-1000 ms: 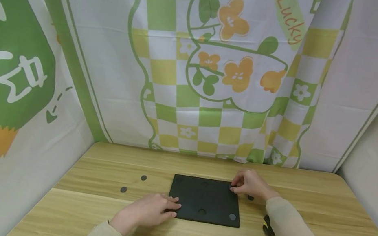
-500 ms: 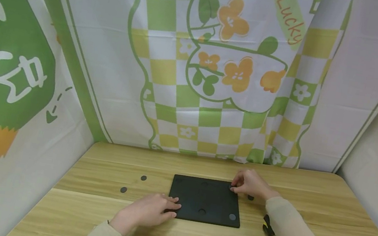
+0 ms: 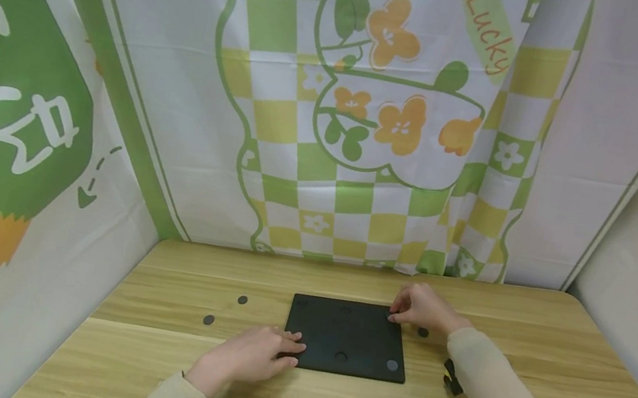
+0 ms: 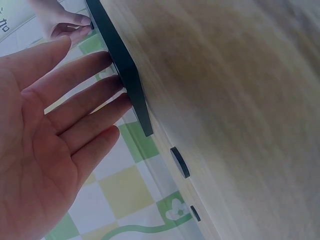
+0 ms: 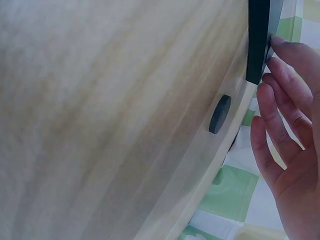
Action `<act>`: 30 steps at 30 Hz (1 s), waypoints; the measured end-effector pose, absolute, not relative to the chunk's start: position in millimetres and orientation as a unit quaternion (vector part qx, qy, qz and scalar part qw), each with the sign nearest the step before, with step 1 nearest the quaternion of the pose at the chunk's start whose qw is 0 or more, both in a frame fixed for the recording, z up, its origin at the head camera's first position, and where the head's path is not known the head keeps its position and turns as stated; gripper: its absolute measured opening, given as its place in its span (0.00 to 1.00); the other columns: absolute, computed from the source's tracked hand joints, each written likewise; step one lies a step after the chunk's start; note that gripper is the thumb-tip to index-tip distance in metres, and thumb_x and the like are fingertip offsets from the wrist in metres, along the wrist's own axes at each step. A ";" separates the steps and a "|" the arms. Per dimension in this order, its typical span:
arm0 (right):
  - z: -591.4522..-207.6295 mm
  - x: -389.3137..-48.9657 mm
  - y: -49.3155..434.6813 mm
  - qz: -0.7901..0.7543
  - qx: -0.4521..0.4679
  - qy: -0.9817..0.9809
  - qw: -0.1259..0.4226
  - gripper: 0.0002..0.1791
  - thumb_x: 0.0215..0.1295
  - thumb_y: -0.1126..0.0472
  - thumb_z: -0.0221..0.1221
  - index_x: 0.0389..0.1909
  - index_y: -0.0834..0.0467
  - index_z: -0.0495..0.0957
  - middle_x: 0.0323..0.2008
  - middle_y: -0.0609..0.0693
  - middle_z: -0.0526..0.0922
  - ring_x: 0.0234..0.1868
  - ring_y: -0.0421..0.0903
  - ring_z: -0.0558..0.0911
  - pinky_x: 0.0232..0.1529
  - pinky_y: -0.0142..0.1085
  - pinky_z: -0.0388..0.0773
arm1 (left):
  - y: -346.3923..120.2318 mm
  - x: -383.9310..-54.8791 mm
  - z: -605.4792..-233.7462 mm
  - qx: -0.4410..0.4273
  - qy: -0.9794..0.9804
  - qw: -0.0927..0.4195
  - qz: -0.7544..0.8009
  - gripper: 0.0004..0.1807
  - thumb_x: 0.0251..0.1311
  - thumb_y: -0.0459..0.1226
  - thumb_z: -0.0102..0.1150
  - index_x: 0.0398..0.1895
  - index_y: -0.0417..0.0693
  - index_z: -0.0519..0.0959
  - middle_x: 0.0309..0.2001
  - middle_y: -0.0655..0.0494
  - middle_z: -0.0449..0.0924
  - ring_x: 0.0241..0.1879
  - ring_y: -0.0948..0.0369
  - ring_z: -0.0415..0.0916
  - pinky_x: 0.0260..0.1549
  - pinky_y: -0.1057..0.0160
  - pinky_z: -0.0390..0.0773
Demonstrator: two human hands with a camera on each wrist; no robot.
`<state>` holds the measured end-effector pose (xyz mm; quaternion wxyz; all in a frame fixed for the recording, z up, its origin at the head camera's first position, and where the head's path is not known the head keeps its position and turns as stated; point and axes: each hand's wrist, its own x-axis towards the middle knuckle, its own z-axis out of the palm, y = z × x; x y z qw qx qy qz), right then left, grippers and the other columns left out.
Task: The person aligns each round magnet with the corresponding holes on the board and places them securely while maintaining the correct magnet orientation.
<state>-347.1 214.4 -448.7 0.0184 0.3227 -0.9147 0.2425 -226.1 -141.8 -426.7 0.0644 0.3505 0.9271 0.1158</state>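
Note:
A flat black rectangular board lies on the wooden table. At its far right corner my right hand pinches a small dark disc between thumb and forefinger, against the board. My left hand rests extended fingers on the board's near left corner; the left wrist view shows those fingers spread along the board's face. A greyish disc sits in the board's near right corner. Round outlines mark the near middle and far edge; whether they are recesses or filled, I cannot tell.
Two loose dark discs, one farther and one nearer, lie on the table left of the board. Another disc lies just right of the board, under the right wrist. A patterned curtain hangs behind the table's far edge.
Both hands and the board stay in place. The right forearm and wrist have shifted very slightly, while the pinch at the far right corner holds.

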 end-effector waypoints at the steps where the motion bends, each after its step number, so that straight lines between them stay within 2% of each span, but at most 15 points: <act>1: -448.4 -347.3 214.2 0.241 0.321 -0.916 0.016 0.05 0.51 0.54 0.70 0.25 0.49 0.84 0.28 0.40 0.80 0.24 0.32 0.77 0.24 0.27 0.76 | -141.7 -226.2 -426.8 0.350 0.927 0.063 0.115 0.20 0.68 0.47 0.51 0.59 0.52 0.77 0.63 0.52 0.72 0.63 0.50 0.69 0.60 0.50 0.70; 30: -445.6 -346.2 214.5 0.246 0.318 -0.916 0.009 0.05 0.50 0.55 0.71 0.26 0.49 0.84 0.28 0.42 0.81 0.24 0.32 0.78 0.24 0.27 0.77 | -141.5 -224.5 -424.4 0.351 0.928 0.060 0.112 0.20 0.68 0.46 0.51 0.59 0.52 0.77 0.63 0.51 0.72 0.63 0.49 0.69 0.60 0.50 0.70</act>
